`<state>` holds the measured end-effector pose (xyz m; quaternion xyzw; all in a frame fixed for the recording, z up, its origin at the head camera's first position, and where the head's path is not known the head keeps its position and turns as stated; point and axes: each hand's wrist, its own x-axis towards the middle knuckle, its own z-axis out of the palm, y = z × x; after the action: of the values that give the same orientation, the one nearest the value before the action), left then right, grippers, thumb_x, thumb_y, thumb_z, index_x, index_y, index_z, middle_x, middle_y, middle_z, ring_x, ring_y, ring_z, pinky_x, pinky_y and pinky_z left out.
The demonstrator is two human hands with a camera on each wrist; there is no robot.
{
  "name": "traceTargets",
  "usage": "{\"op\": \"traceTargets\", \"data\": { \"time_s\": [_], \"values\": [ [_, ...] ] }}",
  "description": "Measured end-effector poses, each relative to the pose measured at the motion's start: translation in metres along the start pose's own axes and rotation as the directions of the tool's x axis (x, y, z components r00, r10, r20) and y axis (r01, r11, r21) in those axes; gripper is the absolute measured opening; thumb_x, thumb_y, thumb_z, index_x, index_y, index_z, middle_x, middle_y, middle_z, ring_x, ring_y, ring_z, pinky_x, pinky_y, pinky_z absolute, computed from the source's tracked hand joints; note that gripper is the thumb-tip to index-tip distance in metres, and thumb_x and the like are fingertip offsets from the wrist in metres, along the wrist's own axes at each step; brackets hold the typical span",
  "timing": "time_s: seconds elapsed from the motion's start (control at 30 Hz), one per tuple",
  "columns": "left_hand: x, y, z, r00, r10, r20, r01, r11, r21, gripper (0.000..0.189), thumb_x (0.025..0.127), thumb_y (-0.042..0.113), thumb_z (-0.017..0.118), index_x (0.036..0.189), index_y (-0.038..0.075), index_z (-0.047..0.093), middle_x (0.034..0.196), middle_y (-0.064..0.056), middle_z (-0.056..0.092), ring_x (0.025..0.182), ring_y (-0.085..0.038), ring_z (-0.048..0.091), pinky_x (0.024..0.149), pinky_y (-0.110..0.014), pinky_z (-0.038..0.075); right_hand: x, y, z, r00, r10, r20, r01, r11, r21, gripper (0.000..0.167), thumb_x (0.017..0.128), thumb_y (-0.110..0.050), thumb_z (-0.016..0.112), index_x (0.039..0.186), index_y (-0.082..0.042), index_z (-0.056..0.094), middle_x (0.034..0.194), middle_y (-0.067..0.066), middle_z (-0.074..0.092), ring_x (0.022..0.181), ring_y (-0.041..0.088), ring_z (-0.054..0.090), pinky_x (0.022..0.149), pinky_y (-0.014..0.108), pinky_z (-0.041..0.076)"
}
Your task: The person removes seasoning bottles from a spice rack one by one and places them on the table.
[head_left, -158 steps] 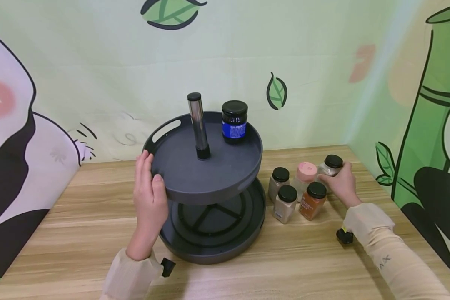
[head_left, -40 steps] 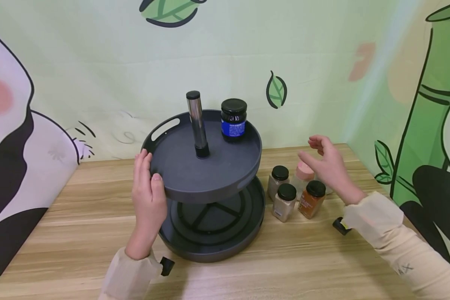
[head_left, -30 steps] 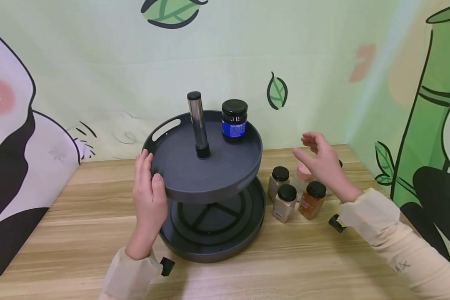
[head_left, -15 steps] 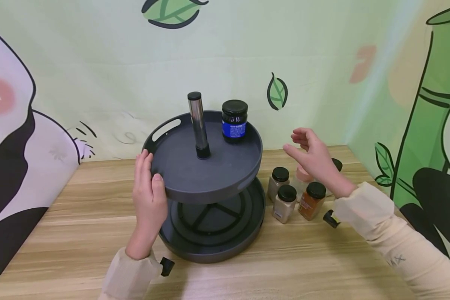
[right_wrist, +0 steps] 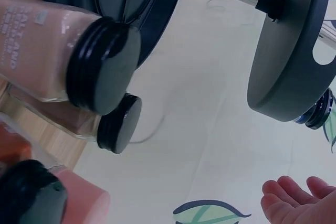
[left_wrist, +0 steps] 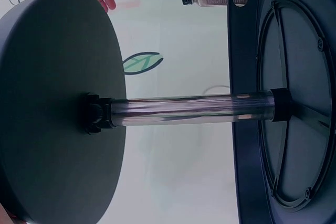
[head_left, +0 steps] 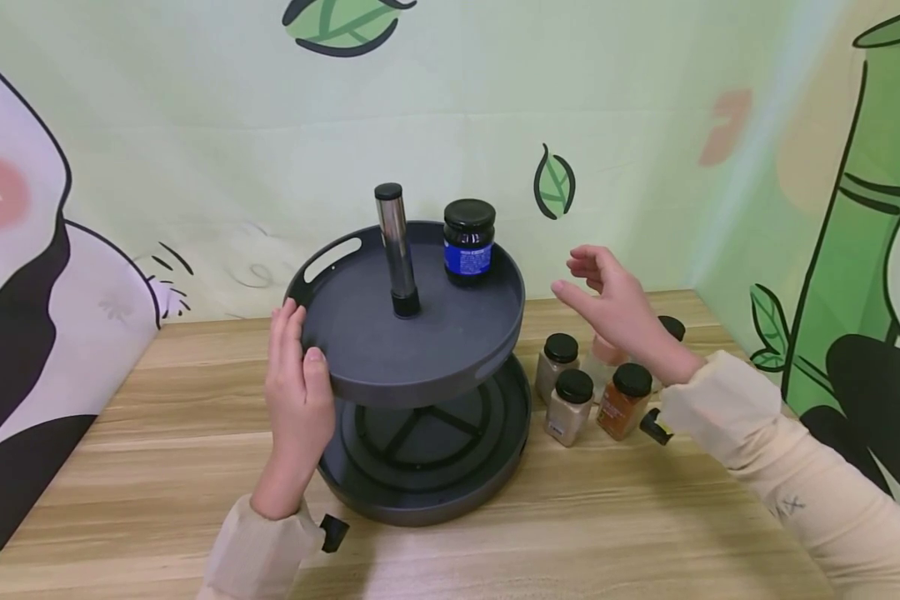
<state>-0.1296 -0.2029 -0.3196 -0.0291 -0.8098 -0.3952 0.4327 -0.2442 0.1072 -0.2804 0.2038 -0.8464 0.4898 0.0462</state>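
Observation:
In the head view my left hand [head_left: 297, 404] rests with straight fingers against the left side of the upper tray [head_left: 367, 354] of a dark grey two-tier turntable rack. A metal post [head_left: 396, 250] rises through that tray; the lower tray [head_left: 427, 510] sits on the table beneath. Toward the back right of the upper tray stands a dark jar [head_left: 468, 250] with a blue label and black lid. My right hand [head_left: 617, 310] hovers with loose fingers right of the tray, above several spice jars, holding nothing. It overlaps the pink-lidded jar [head_left: 607, 352] in this view.
On the wooden table [head_left: 465, 562], right of the rack, an orange spice jar [head_left: 621, 408] and two pale ones, a front jar [head_left: 567, 412] and a back jar [head_left: 555, 371], stand close together. Another black lid [head_left: 672, 327] shows behind my right wrist. A printed cloth backdrop rises behind.
My right hand has let go of the clear black-lidded jar at the back right, risen, and drifted left toward the upper tray. The left hand and the rack have stayed still.

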Motion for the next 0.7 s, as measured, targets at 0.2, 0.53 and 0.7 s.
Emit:
{"op": "traceTargets", "data": {
  "time_s": [0.2, 0.53, 0.7],
  "values": [
    [0.0, 0.0, 0.0, 1.0, 0.003, -0.006, -0.003, 1.0, 0.004, 0.044, 0.085, 0.008, 0.035, 0.127, -0.005, 0.043, 0.138, -0.016, 0.036, 0.133, -0.027, 0.023, 0.107, -0.046, 0.019, 0.005, -0.008, 0.002, 1.0, -0.003, 0.006, 0.003, 1.0, -0.022, 0.062, 0.084, -0.038, 0.055, 0.13, -0.003, 0.033, 0.129, 0.014, 0.043, 0.12, 0.025, 0.039, 0.103, 0.041, 0.028],
    [0.0, 0.0, 0.0, 1.0, 0.004, -0.005, -0.004, 1.0, 0.012, 0.044, 0.086, 0.009, 0.035, 0.127, -0.005, 0.042, 0.138, -0.016, 0.036, 0.133, -0.028, 0.023, 0.107, -0.046, 0.019, 0.015, -0.018, 0.007, 1.0, 0.006, 0.018, -0.005, 0.997, -0.071, 0.066, 0.082, -0.04, 0.056, 0.131, -0.003, 0.032, 0.127, 0.015, 0.043, 0.118, 0.026, 0.039, 0.101, 0.041, 0.03],
    [0.0, 0.001, 0.0, 1.0, -0.001, -0.003, 0.001, 1.0, 0.01, 0.044, 0.085, 0.008, 0.035, 0.127, -0.005, 0.042, 0.138, -0.016, 0.036, 0.133, -0.028, 0.023, 0.107, -0.046, 0.019, 0.019, -0.024, 0.009, 1.0, 0.014, 0.022, -0.012, 0.997, -0.081, 0.067, 0.081, -0.041, 0.057, 0.131, -0.005, 0.031, 0.127, 0.014, 0.044, 0.118, 0.026, 0.04, 0.101, 0.041, 0.031]
  ]
}}
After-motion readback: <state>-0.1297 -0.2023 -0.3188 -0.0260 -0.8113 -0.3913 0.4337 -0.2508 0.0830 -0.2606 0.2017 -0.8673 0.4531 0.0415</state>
